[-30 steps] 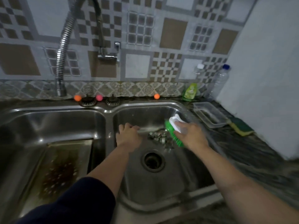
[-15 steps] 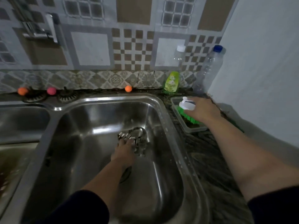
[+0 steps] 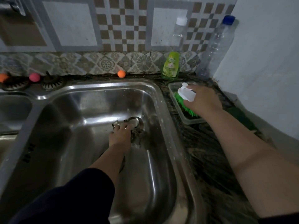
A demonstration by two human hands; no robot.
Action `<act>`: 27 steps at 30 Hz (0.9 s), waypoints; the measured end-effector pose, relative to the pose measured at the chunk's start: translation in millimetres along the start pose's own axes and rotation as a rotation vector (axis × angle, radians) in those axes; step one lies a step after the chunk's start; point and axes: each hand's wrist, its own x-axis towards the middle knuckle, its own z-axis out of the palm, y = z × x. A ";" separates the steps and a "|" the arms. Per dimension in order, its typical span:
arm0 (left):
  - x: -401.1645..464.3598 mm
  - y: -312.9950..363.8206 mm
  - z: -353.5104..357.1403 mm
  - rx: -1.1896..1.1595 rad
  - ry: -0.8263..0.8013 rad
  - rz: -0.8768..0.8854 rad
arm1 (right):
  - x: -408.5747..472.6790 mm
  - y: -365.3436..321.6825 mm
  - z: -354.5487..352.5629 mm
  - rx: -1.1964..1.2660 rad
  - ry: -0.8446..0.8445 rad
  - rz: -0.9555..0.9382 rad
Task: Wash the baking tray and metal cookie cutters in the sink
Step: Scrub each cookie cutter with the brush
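Two clear bottles [image 3: 215,44] and one green soap bottle [image 3: 170,65] stand on the worktop [image 3: 207,159]. In the sink [image 3: 90,110], the left hand [image 3: 120,136] curls its fingers onto a cluster of metal cookie cutters [image 3: 135,128], too jumbled to count. The right hand [image 3: 203,101] grips one green-bristled brush [image 3: 184,97] over a clear tray [image 3: 173,88].

A single head-worn wide-angle view looks forward and steeply down from close above the right basin of the steel sink [image 3: 163,101], which fills the frame's centre. The tiled backsplash [image 3: 123,29] spans the top edge, the dark counter [image 3: 208,159] runs down the right, and straight lines bow toward the edges.
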 end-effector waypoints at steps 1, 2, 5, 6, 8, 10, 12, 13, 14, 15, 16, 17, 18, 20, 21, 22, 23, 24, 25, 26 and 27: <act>0.7 0.6 -0.6 0.012 0.017 -0.009 | -1.4 -0.4 0.6 -0.012 0.007 0.002; 0.2 0.5 -1.8 0.022 0.031 -0.021 | -2.7 -1.3 1.1 -0.017 0.011 0.008; -2.3 -3.4 -3.8 0.079 0.059 -0.026 | -5.4 -7.4 2.7 -0.054 0.016 0.031; -4.0 -5.7 -4.7 0.084 0.060 -0.021 | -6.7 -9.3 3.9 -0.069 0.016 0.034; -8.2 -12.0 -7.2 0.082 0.065 -0.012 | -10.2 -12.1 4.6 -0.068 0.021 0.035; -12.6 -17.8 -14.9 0.040 0.067 0.010 | -12.2 -13.7 2.1 -0.054 0.019 0.032; -17.5 -21.3 -24.6 -0.169 0.081 0.023 | -13.1 -16.2 -4.2 -0.026 0.022 0.040; -21.1 -21.4 -30.9 -0.365 0.084 0.025 | -15.3 -19.9 -9.3 -0.006 0.035 0.045; -26.0 -21.3 -38.4 -0.566 0.089 0.035 | -18.8 -25.4 -15.5 0.014 0.057 0.043; -32.3 -20.7 -46.6 -0.722 0.092 0.049 | -23.8 -32.2 -21.8 0.027 0.090 0.031; -38.5 -20.5 -54.3 -0.813 0.098 0.061 | -30.5 -40.5 -27.6 0.040 0.132 0.013; -45.4 -21.0 -61.9 -0.873 0.111 0.071 | -39.5 -50.2 -33.0 0.063 0.172 -0.011; -51.0 -22.9 -67.3 -0.919 0.135 0.081 | -51.1 -61.9 -36.6 0.102 0.200 -0.037; -61.4 -29.8 -77.3 -0.991 0.195 0.103 | -79.1 -85.8 -36.4 0.199 0.200 -0.101; -65.6 -34.7 -80.6 -1.029 0.220 0.111 | -95.3 -97.5 -32.2 0.258 0.180 -0.143; -69.4 -39.8 -83.3 -1.068 0.247 0.125 | -112.0 -108.1 -25.5 0.321 0.151 -0.185; -73.1 -45.7 -85.8 -1.091 0.265 0.124 | -128.3 -117.4 -17.4 0.368 0.121 -0.220; -77.6 -51.7 -88.9 -1.095 0.274 0.133 | -142.3 -124.9 -9.1 0.395 0.100 -0.242; -82.7 -57.5 -93.4 -1.096 0.273 0.149 | -154.1 -130.9 -1.2 0.409 0.088 -0.262; -86.4 -65.2 -96.7 -1.069 0.264 0.177 | -163.5 -136.1 6.1 0.413 0.080 -0.289; -91.4 -72.4 -102.0 -1.012 0.253 0.215 | -170.0 -140.5 12.0 0.402 0.064 -0.328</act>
